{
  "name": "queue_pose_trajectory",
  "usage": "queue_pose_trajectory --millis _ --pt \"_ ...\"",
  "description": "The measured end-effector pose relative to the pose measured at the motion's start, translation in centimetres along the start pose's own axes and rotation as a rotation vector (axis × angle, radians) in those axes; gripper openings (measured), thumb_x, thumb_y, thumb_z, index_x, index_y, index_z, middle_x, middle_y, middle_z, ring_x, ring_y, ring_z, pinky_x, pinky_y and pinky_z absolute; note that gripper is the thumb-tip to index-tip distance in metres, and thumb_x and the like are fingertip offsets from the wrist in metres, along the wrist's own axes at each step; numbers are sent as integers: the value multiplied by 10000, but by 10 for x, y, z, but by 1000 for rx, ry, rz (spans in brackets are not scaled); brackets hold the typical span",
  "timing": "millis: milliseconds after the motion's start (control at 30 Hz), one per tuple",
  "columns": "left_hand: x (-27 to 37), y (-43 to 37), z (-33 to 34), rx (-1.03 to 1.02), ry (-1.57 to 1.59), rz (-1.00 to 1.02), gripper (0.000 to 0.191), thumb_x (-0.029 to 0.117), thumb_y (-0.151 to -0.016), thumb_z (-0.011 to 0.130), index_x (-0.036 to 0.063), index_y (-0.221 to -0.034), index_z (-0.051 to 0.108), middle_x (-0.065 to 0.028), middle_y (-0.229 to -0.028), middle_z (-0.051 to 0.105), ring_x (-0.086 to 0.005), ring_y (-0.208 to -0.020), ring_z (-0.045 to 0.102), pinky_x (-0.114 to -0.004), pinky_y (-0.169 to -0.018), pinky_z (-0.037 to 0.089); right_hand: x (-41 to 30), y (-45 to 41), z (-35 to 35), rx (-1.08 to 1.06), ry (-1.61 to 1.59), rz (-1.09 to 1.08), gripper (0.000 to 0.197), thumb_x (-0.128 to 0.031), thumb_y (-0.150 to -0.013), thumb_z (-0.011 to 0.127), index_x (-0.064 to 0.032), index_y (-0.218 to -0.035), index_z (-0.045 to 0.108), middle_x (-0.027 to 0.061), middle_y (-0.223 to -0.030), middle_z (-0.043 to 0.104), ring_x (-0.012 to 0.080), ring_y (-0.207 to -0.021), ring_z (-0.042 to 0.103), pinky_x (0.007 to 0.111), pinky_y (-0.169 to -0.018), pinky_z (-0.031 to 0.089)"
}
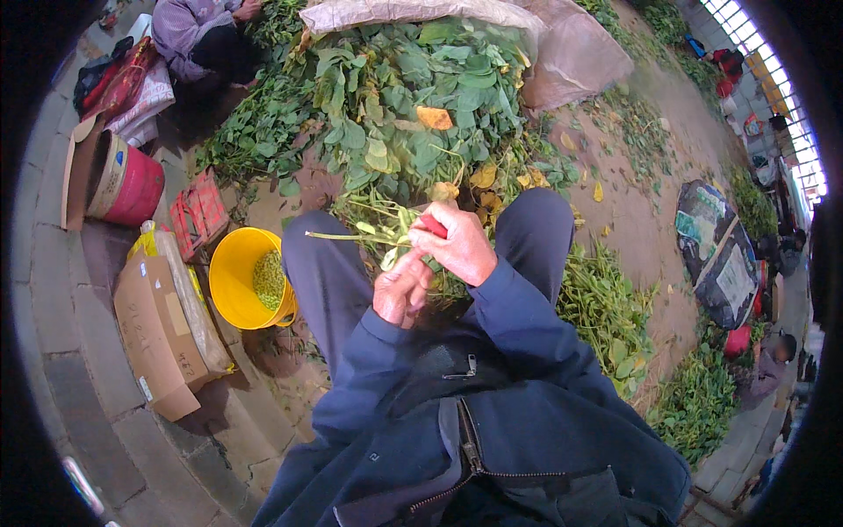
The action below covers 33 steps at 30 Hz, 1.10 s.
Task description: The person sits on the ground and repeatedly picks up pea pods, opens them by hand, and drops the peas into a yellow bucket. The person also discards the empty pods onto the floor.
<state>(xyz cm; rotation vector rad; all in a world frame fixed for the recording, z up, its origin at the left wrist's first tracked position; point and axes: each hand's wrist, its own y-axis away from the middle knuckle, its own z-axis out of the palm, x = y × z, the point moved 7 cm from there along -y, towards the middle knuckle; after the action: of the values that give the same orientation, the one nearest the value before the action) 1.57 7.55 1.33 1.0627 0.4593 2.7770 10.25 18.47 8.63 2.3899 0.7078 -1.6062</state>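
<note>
My right hand (459, 244) is closed around a red-handled tool (434, 226); its working end is hidden. A cut green bean stalk (336, 236) with plump pods (402, 221) reaches leftward from under my right thumb. Just below, my left hand (402, 288) has its fingers curled and bunched close to the right thumb. What lies between those fingertips is hidden. Both hands are above my lap, between my bent knees. Past them spreads a big heap of leafy bean plants (408, 85).
A yellow bucket (220, 280) left of my knee holds shelled green beans (269, 280). Beyond it are a cardboard box (155, 329), a red woven stool (199, 212) and a pink bucket (135, 181). Stripped stalks (606, 309) lie at right. Another person (197, 39) sits upper left.
</note>
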Motion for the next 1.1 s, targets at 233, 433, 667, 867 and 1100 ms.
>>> queue_pose_trajectory --millis 233,433,667,867,1100 --pt "20 -5 -19 158 157 117 273 226 -1032 518 27 -1202 593 18 -790 524 -16 -464 308 -174 -393 228 -25 24 7 48 58 38 241 -172 -835 765 -9 -866 589 123 -724 622 193 -629 590 327 -598 484" --pt "26 -7 -27 121 206 131 168 185 -989 595 22 -985 634 23 -652 492 -34 -456 329 -194 -417 243 -18 41 27 -14 23 4 230 -211 -914 682 -16 -988 586 173 -839 639 286 -708 640 360 -666 498" --pt "23 -10 -52 103 132 183 105 126 -921 669 21 -913 659 33 -622 519 -44 -442 328 -228 -426 244 -12 48 37 -272 -279 118 171 -132 -992 555 -1 -1089 610 68 -821 650 126 -686 592 290 -647 486" --pt "24 -11 -56 175 82 199 83 66 -872 725 32 -941 691 30 -650 588 -33 -451 358 -223 -429 241 -6 51 38 -309 -401 277 224 -126 -999 553 24 -1150 623 53 -819 685 71 -594 529 248 -541 453" --pt "24 -11 -59 186 -18 189 80 55 -869 724 68 -940 690 18 -721 643 -27 -449 366 -216 -430 250 -4 53 36 -319 -438 290 275 -119 -1001 558 60 -1203 609 68 -849 699 74 -583 526 241 -531 455"
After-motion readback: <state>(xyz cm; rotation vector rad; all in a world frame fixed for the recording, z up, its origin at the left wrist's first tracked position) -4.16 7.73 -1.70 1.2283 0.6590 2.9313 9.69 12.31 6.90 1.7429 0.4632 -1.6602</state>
